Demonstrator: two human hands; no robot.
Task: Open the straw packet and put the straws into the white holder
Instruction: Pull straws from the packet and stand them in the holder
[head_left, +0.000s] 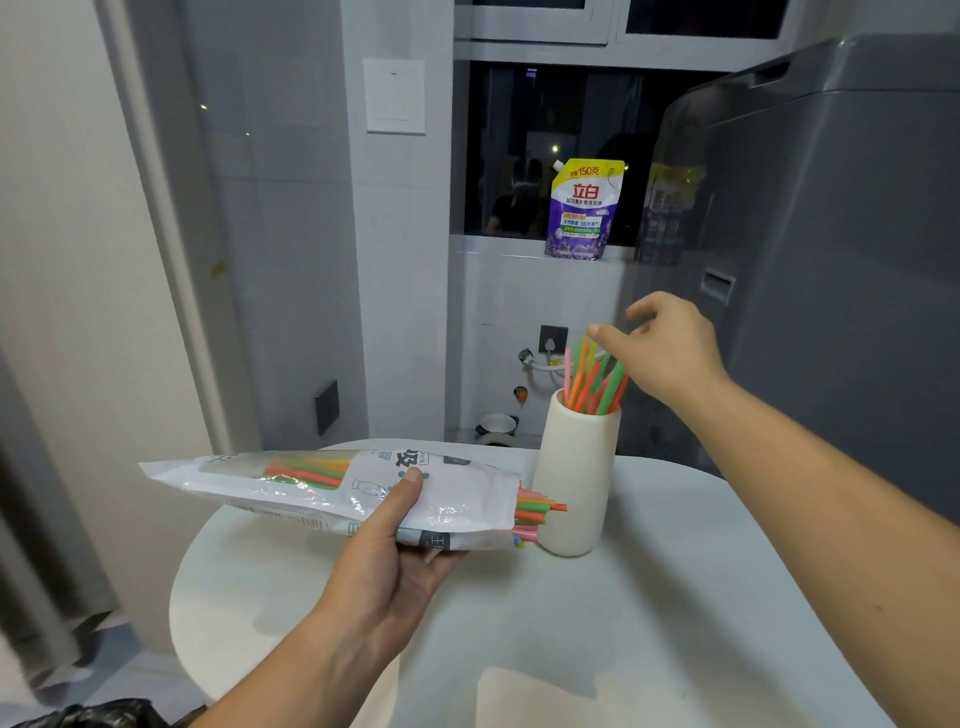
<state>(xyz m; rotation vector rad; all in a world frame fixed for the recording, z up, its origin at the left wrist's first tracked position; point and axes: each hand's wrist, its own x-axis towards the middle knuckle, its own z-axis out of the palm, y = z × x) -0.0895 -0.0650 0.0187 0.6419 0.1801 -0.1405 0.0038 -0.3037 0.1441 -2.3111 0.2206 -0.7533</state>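
— Where were the straws found?

— Some were seen standing in the white holder (576, 478), which was set upright on the counter (675, 597) at the far right. The rest were kept in the straw packet (332, 483), held level above the counter to the left, its open mouth just beside the holder, with coloured straw ends (537, 512) poking out.

— How were the hands set?

— The left hand (387, 551) was clamped on the packet, thumb on top and fingers underneath. The right hand (660, 353) was held over the straws in the holder (595, 382), its fingers (597, 332) loosely apart; whether a straw tip was touched could not be told.

— How would the things be judged to handle?

— The straws would be reckoned very light and easily crushed, best pinched gently near the exposed ends. The packet film looked thin, slippery and limp, so it would best be supported mid-length.
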